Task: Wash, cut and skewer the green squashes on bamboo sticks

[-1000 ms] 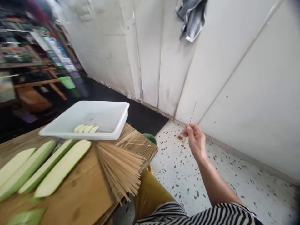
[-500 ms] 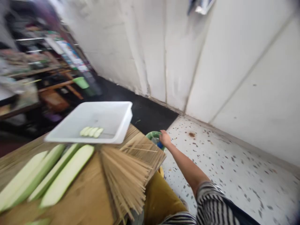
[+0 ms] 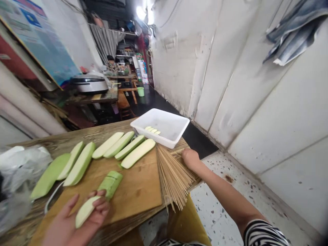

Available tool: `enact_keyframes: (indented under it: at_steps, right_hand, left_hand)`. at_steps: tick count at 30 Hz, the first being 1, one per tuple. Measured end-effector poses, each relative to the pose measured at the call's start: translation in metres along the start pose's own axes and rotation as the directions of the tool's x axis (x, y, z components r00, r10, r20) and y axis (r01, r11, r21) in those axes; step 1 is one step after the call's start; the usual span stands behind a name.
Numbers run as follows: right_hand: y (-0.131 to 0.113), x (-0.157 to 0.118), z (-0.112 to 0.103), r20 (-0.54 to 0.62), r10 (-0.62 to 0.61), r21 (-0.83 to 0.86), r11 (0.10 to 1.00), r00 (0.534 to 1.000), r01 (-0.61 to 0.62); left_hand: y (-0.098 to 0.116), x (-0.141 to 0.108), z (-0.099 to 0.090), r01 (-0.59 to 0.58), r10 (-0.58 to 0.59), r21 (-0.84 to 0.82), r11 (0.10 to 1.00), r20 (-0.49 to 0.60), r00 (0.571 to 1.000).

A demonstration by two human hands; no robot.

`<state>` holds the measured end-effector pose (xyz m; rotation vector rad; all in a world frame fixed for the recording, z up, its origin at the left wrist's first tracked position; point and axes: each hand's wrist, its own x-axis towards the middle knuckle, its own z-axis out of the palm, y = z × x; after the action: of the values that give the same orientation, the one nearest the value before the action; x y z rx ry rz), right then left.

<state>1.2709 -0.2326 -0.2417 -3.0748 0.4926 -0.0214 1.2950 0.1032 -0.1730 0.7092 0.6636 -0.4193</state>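
My left hand [image 3: 83,213], palm up at the lower left, holds a pale vegetable slice [image 3: 86,210] between curled fingers. Just beyond it, a cut green vegetable block [image 3: 110,184] lies on the wooden cutting board [image 3: 139,191]. Long halved pieces of the pale green vegetable [image 3: 138,153] line the board's far side. My right hand [image 3: 191,159] is closed at the table's right edge, beside a fan of thin wooden skewers [image 3: 174,177]; its fingertips are hidden. A white plastic tray [image 3: 176,131] behind the skewers contains several small pale slices [image 3: 153,130].
Crumpled clear plastic bags [image 3: 23,171] lie on the table's left. A white and black appliance [image 3: 89,83] stands on another table behind. Farther back are a person [image 3: 111,65] and a green bin [image 3: 140,91]. A white wall [image 3: 238,102] runs along the right.
My right hand has come up from a green-rimmed container beside the table to the skewers. The view has swung left and up, bringing my left hand with the slice into sight.
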Motion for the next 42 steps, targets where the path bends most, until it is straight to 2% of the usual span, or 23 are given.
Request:
enact_keyframes:
  at_steps: [4,7,13,15,16,18,19,20,22,23,25,29,32,36,42]
  right_hand:
    - [-0.026,0.009,-0.006,0.043,-0.024,-0.124,0.992,0.999,0.029]
    - [-0.038,0.006,-0.016,0.042,-0.057,-0.198,0.978,0.997,0.065]
    - [-0.037,-0.009,-0.035,-0.067,-0.132,-0.292,0.951,0.989,0.107]
    - [-0.04,-0.023,-0.042,-0.158,-0.163,-0.246,0.962,0.974,0.121]
    - [-0.046,-0.034,-0.045,-0.224,-0.184,-0.169,0.975,0.957,0.147]
    - [-0.064,-0.063,-0.047,-0.358,-0.213,0.117,0.956,0.909,0.27]
    - [-0.077,-0.08,-0.046,-0.382,-0.223,0.31,0.883,0.897,0.352]
    - [-0.09,-0.098,-0.043,-0.376,-0.242,0.498,0.761,0.894,0.416]
    - [-0.115,-0.131,-0.033,-0.252,-0.267,0.787,0.503,0.93,0.358]
    - [-0.125,-0.145,-0.027,-0.213,-0.303,0.851,0.41,0.929,0.329]
    - [-0.136,-0.164,-0.015,-0.226,-0.379,0.861,0.354,0.897,0.366]
    - [-0.133,-0.171,-0.003,-0.335,-0.472,0.746,0.396,0.815,0.536]
    - [-0.124,-0.169,-0.002,-0.366,-0.503,0.678,0.432,0.783,0.595]
    - [-0.119,-0.171,-0.001,-0.385,-0.519,0.652,0.432,0.763,0.623]
    - [-0.12,-0.17,-0.002,-0.409,-0.503,0.661,0.412,0.761,0.628]
  left_hand:
    - [0.009,-0.004,-0.025,0.024,-0.018,-0.052,0.998,0.104,0.994]
    - [0.011,-0.002,-0.038,0.054,-0.05,-0.015,0.998,0.18,0.982]
    - [0.016,0.001,-0.037,0.046,-0.051,0.024,0.999,0.306,0.951]
    - [0.017,-0.001,-0.034,0.05,-0.049,0.007,0.999,0.335,0.941]
    - [0.017,-0.001,-0.032,0.054,-0.049,-0.006,0.999,0.344,0.938]
    - [0.016,-0.002,-0.029,0.055,-0.038,-0.038,0.998,0.355,0.934]
    - [0.015,-0.002,-0.027,0.048,-0.026,-0.052,0.997,0.365,0.931]
    - [0.015,-0.001,-0.026,0.038,-0.012,-0.063,0.997,0.377,0.926]
    - [0.016,0.002,-0.023,0.019,0.017,-0.084,0.996,0.403,0.915]
    - [0.016,0.004,-0.022,0.015,0.025,-0.093,0.996,0.412,0.911]
    - [0.018,0.009,-0.02,0.023,0.022,-0.105,0.994,0.404,0.914]
    - [0.023,0.014,-0.015,0.047,-0.008,-0.119,0.992,0.313,0.95]
    - [0.026,0.014,-0.01,0.027,0.009,-0.131,0.991,0.265,0.964]
    - [0.028,0.011,-0.007,0.029,0.006,-0.131,0.991,0.255,0.967]
    - [0.03,0.005,-0.003,0.025,-0.001,-0.105,0.994,0.219,0.976]
